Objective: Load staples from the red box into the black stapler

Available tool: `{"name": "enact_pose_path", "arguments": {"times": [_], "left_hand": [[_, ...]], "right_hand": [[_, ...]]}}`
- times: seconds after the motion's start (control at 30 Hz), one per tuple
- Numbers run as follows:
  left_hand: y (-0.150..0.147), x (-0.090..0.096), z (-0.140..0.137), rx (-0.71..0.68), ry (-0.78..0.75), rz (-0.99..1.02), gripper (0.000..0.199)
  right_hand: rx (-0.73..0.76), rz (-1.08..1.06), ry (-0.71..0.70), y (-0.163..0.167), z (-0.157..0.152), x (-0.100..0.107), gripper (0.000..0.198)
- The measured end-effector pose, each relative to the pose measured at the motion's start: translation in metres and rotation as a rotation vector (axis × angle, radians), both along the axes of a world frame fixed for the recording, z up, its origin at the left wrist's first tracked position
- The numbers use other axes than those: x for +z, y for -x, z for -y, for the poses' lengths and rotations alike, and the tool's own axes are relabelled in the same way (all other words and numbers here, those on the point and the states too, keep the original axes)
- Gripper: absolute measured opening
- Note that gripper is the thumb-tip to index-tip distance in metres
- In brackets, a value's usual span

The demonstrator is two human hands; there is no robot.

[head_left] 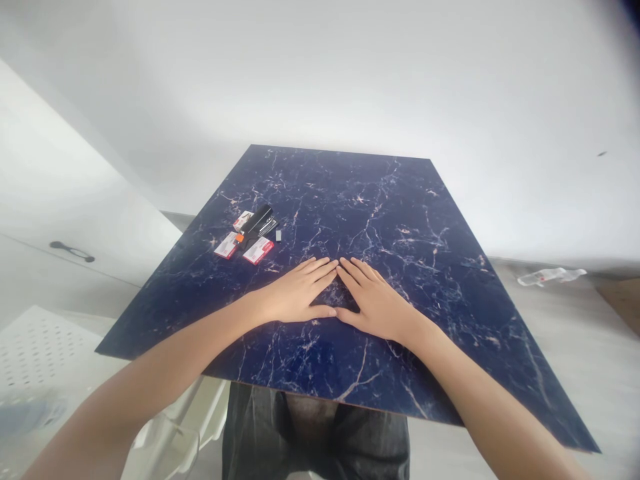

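Note:
My left hand (303, 292) lies flat, palm down, on the dark blue marble-patterned table (330, 193). Beside it my right hand (373, 300) rests the same way, the tips of the thumbs and index fingers touching or nearly so. Neither hand holds anything. Beyond my left hand is a small cluster: a black stapler (258, 223), a red and white box (259, 250) closest to that hand, another such box (227, 245) to its left, and a third box (243, 220) partly behind the stapler. A small grey-white block (279, 236) sits just right of the stapler.
White walls stand behind the table. A white cabinet with a dark handle (73, 251) is at the left, above a white perforated surface (37, 347). Clear plastic bottles (550, 276) lie on the floor at the right, near a brown cardboard piece (623, 300).

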State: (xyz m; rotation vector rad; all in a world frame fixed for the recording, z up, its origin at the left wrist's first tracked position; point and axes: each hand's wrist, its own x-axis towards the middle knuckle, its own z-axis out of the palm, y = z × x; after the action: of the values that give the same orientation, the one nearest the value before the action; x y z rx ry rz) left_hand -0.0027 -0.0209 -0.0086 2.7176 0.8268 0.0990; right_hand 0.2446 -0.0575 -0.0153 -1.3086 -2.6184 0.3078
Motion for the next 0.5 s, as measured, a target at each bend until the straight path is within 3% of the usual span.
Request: {"name": "enact_pose_path", "arguments": {"times": [0.5], "left_hand": [[0.0015, -0.0014, -0.002, -0.01, 0.013, -0.003, 0.09]], "right_hand": [[-0.002, 0.031, -0.003, 0.0009, 0.0004, 0.0009, 0.089]]}}
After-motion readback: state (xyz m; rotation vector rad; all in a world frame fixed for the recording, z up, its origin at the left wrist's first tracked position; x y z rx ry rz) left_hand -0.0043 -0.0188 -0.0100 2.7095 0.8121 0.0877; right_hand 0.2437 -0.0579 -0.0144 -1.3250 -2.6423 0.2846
